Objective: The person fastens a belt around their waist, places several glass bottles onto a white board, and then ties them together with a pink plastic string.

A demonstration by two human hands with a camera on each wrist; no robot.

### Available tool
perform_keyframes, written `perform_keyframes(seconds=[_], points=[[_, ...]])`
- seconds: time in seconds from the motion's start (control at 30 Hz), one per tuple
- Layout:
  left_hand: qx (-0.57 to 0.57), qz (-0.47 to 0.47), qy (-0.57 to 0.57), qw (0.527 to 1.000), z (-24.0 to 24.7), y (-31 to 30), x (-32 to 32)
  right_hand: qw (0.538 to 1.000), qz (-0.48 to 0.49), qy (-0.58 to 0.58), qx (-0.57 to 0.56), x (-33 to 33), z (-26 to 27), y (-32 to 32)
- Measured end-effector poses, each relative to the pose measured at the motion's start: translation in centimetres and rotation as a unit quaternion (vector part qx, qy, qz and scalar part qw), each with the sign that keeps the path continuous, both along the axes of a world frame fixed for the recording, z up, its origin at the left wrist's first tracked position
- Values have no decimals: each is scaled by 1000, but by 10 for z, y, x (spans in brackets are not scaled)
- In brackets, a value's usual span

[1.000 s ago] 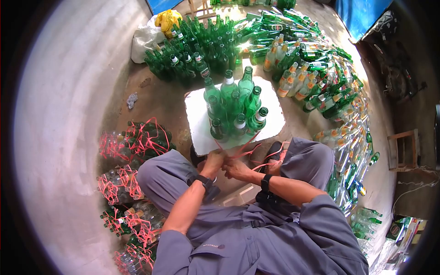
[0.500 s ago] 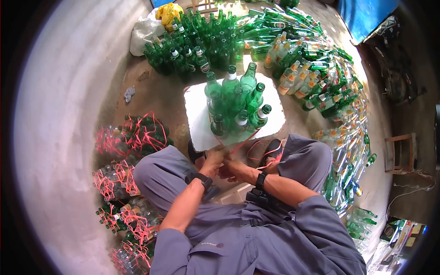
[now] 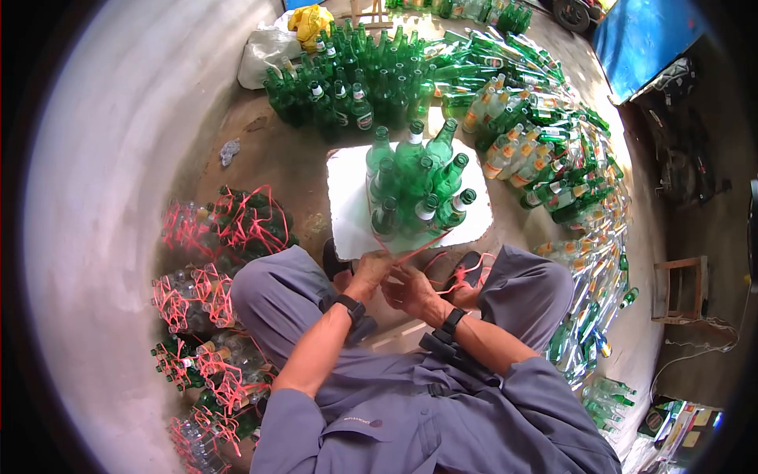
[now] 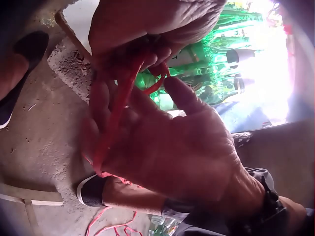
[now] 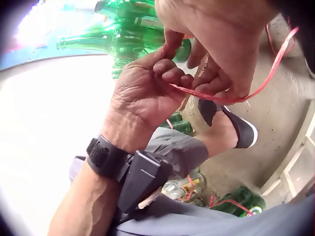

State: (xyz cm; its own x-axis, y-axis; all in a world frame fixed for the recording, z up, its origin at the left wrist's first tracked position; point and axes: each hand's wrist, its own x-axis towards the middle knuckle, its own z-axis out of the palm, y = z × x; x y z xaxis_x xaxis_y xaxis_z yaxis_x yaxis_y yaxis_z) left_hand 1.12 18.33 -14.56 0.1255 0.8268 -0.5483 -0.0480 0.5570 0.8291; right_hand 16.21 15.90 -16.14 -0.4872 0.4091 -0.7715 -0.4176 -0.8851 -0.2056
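Several green glass bottles (image 3: 418, 178) stand bunched on a white board (image 3: 345, 193) in front of me, with red plastic twine (image 3: 412, 254) around the base of the bunch. My left hand (image 3: 369, 275), at the near edge of the board, curls its fingers tightly on the twine. Close beside it, my right hand (image 3: 412, 294) has its palm turned towards the left one. In the left wrist view, a strand of twine (image 4: 118, 110) crosses the right fingers and the thumb meets a small loop. A loose length (image 5: 275, 69) trails past the right hand.
Tied bundles of bottles (image 3: 201, 292) lie along the left wall. Upright green bottles (image 3: 347, 87) crowd the back, and a long heap of lying bottles (image 3: 584, 174) curves down the right. A small wooden frame (image 3: 681, 288) stands at far right.
The right hand has turned and lifted slightly beside the left, its fingers spreading more. The left hand keeps its grip on the twine near the board's edge. The head view has shifted a little.
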Motion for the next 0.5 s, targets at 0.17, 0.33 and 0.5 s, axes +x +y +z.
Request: perform_keyframes(seconds=[0.17, 0.33, 0.5], points=[[66, -35, 54, 996, 7, -3, -3, 997, -65, -26, 30, -14, -21, -1], [-15, -4, 27, 1000, 3, -5, -10, 991, -121, 18, 59, -14, -40, 6], [-7, 26, 43, 999, 3, -6, -10, 985, -165, 20, 42, -19, -48, 7]])
